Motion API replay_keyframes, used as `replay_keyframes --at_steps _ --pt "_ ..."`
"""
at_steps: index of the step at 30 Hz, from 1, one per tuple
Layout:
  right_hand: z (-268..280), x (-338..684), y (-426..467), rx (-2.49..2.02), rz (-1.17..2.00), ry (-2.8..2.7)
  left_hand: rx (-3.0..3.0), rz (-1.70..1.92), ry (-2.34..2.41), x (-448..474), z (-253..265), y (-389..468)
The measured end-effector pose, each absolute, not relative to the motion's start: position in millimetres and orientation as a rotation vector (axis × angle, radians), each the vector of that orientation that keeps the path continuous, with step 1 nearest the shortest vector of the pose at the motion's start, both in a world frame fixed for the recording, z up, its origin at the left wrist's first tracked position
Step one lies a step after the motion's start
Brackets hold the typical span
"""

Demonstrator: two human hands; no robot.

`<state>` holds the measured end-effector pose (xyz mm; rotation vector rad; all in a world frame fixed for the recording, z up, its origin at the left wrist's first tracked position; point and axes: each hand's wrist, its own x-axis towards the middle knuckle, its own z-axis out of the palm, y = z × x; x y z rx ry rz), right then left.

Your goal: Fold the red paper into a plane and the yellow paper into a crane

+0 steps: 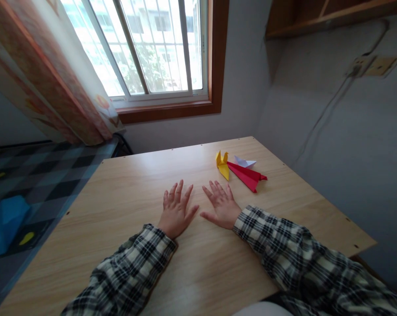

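My left hand [176,212] lies palm down on the wooden table [126,193], fingers spread, holding nothing. Beside it, my right hand [222,206] rests flat the same way, also with nothing in it; the two thumbs point towards each other with a small gap between them. Just beyond my right hand is a group of folded papers: a yellow origami crane [222,166], a red paper plane [246,175] and a white paper boat [245,162]. The plane's narrow end reaches the crane, and the boat sits behind the plane. Neither hand touches them.
To the left, a bed with a checked cover [47,162] runs alongside the table, with a blue object [7,219] on it. A curtain [70,79] hangs by the barred window [152,48]. On the right wall are a socket [361,66] with a cord and a shelf [333,19].
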<state>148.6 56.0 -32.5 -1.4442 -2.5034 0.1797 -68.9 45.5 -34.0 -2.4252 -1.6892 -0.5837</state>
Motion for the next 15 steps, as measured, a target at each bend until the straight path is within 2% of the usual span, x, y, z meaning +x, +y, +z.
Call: replay_keyframes --at_steps 15 --pt "-26.5 145.8 55.5 -1.532 0.278 -2.531 -2.513 -0.231 -1.782 -61.8 -33.0 47.1"
